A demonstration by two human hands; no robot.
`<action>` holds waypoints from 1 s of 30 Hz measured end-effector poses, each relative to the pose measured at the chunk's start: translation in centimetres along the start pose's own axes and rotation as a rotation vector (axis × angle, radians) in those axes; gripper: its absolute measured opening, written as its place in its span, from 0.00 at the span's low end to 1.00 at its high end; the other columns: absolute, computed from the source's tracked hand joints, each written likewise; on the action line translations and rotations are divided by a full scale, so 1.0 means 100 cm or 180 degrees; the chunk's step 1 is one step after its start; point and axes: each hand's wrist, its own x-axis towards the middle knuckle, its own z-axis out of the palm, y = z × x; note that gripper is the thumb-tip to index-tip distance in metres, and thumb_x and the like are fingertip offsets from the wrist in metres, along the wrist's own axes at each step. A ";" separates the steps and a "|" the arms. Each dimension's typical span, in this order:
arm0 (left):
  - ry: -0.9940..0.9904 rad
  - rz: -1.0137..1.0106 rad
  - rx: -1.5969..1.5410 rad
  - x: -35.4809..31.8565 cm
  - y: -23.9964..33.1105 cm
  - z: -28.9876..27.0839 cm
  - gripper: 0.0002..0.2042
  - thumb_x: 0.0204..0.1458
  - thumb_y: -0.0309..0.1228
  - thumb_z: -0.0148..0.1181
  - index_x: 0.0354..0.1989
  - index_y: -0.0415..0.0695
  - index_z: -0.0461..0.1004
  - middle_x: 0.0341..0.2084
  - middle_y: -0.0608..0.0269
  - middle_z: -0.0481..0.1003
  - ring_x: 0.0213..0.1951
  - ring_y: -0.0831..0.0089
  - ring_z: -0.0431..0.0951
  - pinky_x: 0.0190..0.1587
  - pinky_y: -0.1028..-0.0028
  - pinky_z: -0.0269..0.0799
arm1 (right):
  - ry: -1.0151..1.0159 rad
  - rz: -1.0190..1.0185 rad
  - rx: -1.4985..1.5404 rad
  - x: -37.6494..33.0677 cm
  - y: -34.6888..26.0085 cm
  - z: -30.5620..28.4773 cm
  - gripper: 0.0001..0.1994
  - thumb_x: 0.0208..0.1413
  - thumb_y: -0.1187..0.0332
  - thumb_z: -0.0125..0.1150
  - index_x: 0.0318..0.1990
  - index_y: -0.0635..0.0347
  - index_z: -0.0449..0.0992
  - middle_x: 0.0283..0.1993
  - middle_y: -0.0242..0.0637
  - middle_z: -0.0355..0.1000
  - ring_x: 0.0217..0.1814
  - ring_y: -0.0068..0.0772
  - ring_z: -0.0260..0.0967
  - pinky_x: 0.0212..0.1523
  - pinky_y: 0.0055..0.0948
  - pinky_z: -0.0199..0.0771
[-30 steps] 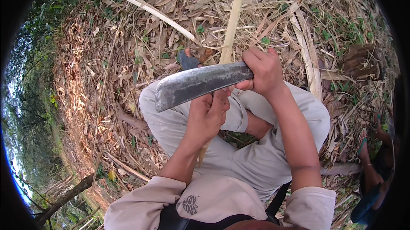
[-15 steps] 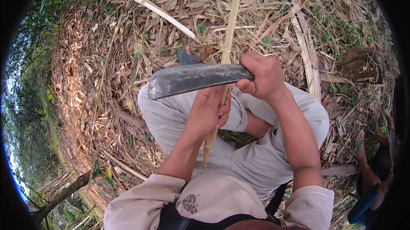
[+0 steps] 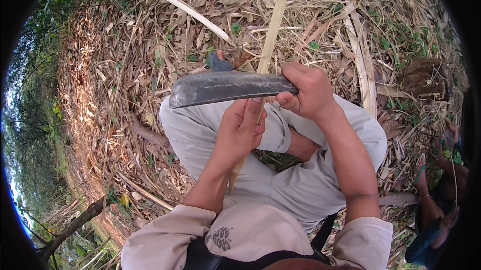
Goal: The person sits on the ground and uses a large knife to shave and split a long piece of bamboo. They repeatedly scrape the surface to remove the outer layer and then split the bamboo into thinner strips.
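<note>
A machete point(image 3: 220, 89) with a broad, dark, worn blade lies crosswise over my lap, its blunt tip toward the left. My right hand point(image 3: 309, 92) is closed around its handle end, and the handle itself is mostly hidden by the fingers. My left hand point(image 3: 240, 124) grips a long, pale strip of split bamboo point(image 3: 274, 29) just below the blade. The strip runs from the upper edge down under the machete to a narrow end over my lap. Blade and strip cross close to my left fingers; whether they touch I cannot tell.
Dry leaves cover the ground. Cut pale strips point(image 3: 185, 9) lie ahead on the left, and long split pieces point(image 3: 362, 54) on the right. A brown stump point(image 3: 425, 78) stands at right. Another person's leg point(image 3: 425, 185) shows at the right rim. A branch point(image 3: 75, 225) is at lower left.
My left hand has shifted slightly left, and the bamboo strip's lower end has moved left and a little up. The machete's tip has risen slightly. My right hand has barely moved.
</note>
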 end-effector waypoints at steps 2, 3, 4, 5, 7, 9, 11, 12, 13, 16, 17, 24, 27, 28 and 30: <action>0.0093 0.0045 0.0202 -0.003 -0.001 0.000 0.19 0.67 0.45 0.45 0.33 0.41 0.68 0.15 0.74 0.61 0.15 0.88 0.57 0.15 0.83 0.51 | 0.0107 -0.0081 0.0012 0.000 0.001 0.002 0.35 0.47 0.26 0.52 0.23 0.55 0.70 0.20 0.33 0.68 0.18 0.38 0.71 0.16 0.36 0.68; 0.0109 0.0049 0.0305 -0.006 -0.003 0.000 0.19 0.67 0.45 0.45 0.33 0.41 0.69 0.15 0.74 0.62 0.15 0.88 0.57 0.15 0.83 0.51 | 0.0196 -0.0159 0.0009 -0.001 0.003 0.004 0.35 0.47 0.26 0.51 0.22 0.55 0.69 0.20 0.32 0.68 0.18 0.38 0.70 0.16 0.36 0.67; 0.0126 0.0054 0.0409 -0.007 -0.004 0.000 0.19 0.67 0.45 0.45 0.33 0.41 0.69 0.15 0.74 0.62 0.15 0.89 0.57 0.16 0.83 0.51 | 0.0285 -0.0237 0.0007 -0.002 0.005 0.005 0.35 0.47 0.25 0.51 0.22 0.54 0.69 0.19 0.32 0.67 0.18 0.37 0.70 0.15 0.35 0.67; 0.0168 0.0084 0.0404 -0.007 -0.004 0.001 0.19 0.67 0.45 0.45 0.33 0.41 0.68 0.15 0.75 0.62 0.15 0.89 0.57 0.16 0.83 0.51 | 0.0298 -0.0282 -0.0235 -0.002 0.008 0.005 0.35 0.47 0.25 0.51 0.22 0.54 0.68 0.19 0.32 0.67 0.17 0.36 0.70 0.15 0.35 0.66; 0.0245 0.0169 0.0417 -0.007 0.001 0.003 0.18 0.67 0.44 0.45 0.32 0.41 0.68 0.14 0.75 0.60 0.15 0.89 0.57 0.16 0.83 0.50 | 0.0355 -0.0375 -0.0726 0.002 0.014 0.003 0.36 0.46 0.25 0.50 0.21 0.54 0.68 0.20 0.31 0.67 0.17 0.35 0.69 0.15 0.35 0.65; 0.0188 0.0139 0.0112 -0.007 0.007 0.008 0.19 0.68 0.44 0.45 0.30 0.42 0.67 0.14 0.76 0.59 0.15 0.88 0.57 0.15 0.83 0.49 | 0.0351 -0.0137 -0.0539 0.002 0.018 0.004 0.36 0.46 0.25 0.51 0.21 0.54 0.68 0.19 0.31 0.67 0.16 0.36 0.69 0.14 0.35 0.64; 0.0097 0.0031 -0.0143 -0.005 0.011 0.007 0.20 0.68 0.45 0.44 0.29 0.43 0.66 0.14 0.76 0.58 0.14 0.88 0.56 0.14 0.83 0.49 | 0.0392 0.0029 -0.0357 0.001 0.017 0.007 0.35 0.47 0.25 0.51 0.21 0.54 0.68 0.19 0.31 0.67 0.16 0.36 0.68 0.14 0.35 0.64; 0.0031 -0.0055 -0.0275 -0.003 0.011 0.007 0.20 0.68 0.46 0.44 0.28 0.43 0.65 0.13 0.76 0.57 0.13 0.87 0.55 0.13 0.83 0.49 | 0.0415 0.0064 -0.0289 0.000 0.016 0.007 0.35 0.47 0.25 0.51 0.21 0.54 0.68 0.19 0.31 0.66 0.16 0.36 0.68 0.14 0.35 0.64; -0.0039 -0.0141 -0.0409 -0.001 0.010 0.007 0.21 0.68 0.47 0.44 0.28 0.43 0.65 0.13 0.76 0.56 0.12 0.87 0.55 0.12 0.83 0.48 | 0.0437 0.0100 -0.0223 -0.002 0.014 0.008 0.35 0.47 0.26 0.51 0.21 0.54 0.68 0.19 0.31 0.66 0.16 0.37 0.68 0.14 0.35 0.64; -0.0320 -0.0294 -0.0577 0.004 0.006 0.000 0.22 0.68 0.50 0.39 0.30 0.43 0.64 0.12 0.71 0.56 0.08 0.84 0.51 0.10 0.81 0.45 | 0.0281 -0.0107 -0.0036 -0.001 0.001 0.000 0.34 0.48 0.27 0.52 0.22 0.55 0.69 0.18 0.32 0.66 0.15 0.37 0.68 0.14 0.35 0.65; -0.0330 -0.0212 -0.0546 0.005 0.004 0.001 0.22 0.68 0.50 0.38 0.30 0.43 0.63 0.11 0.71 0.56 0.08 0.84 0.51 0.10 0.81 0.45 | 0.0252 -0.0088 -0.0036 0.000 -0.001 -0.001 0.35 0.49 0.27 0.52 0.22 0.55 0.69 0.18 0.33 0.66 0.16 0.37 0.68 0.14 0.35 0.65; -0.0210 0.0056 -0.0320 0.008 0.003 0.009 0.21 0.69 0.48 0.37 0.28 0.45 0.61 0.11 0.71 0.54 0.09 0.84 0.50 0.10 0.80 0.45 | 0.0278 -0.0042 0.0135 0.000 -0.011 -0.002 0.35 0.49 0.27 0.52 0.23 0.57 0.69 0.19 0.35 0.66 0.16 0.38 0.68 0.15 0.35 0.67; -0.0186 0.0106 -0.0306 0.009 -0.001 0.013 0.21 0.69 0.48 0.37 0.29 0.46 0.62 0.11 0.72 0.53 0.10 0.84 0.50 0.10 0.81 0.45 | 0.0253 -0.0059 0.0194 -0.002 -0.010 -0.002 0.36 0.48 0.27 0.52 0.23 0.57 0.69 0.19 0.35 0.66 0.15 0.38 0.67 0.15 0.35 0.66; -0.0201 0.0135 -0.0293 0.010 -0.002 0.014 0.21 0.68 0.48 0.37 0.29 0.46 0.62 0.11 0.72 0.53 0.10 0.84 0.50 0.10 0.81 0.45 | 0.0249 -0.0057 0.0211 -0.002 -0.010 -0.002 0.36 0.48 0.27 0.53 0.23 0.57 0.70 0.19 0.35 0.66 0.15 0.39 0.67 0.15 0.35 0.66; -0.0014 0.0641 -0.0098 0.014 -0.014 0.016 0.21 0.68 0.49 0.37 0.29 0.46 0.62 0.11 0.72 0.53 0.10 0.85 0.50 0.10 0.81 0.45 | 0.0289 -0.0032 0.0447 -0.004 -0.010 0.000 0.38 0.52 0.26 0.45 0.23 0.61 0.66 0.19 0.38 0.62 0.17 0.44 0.65 0.17 0.37 0.63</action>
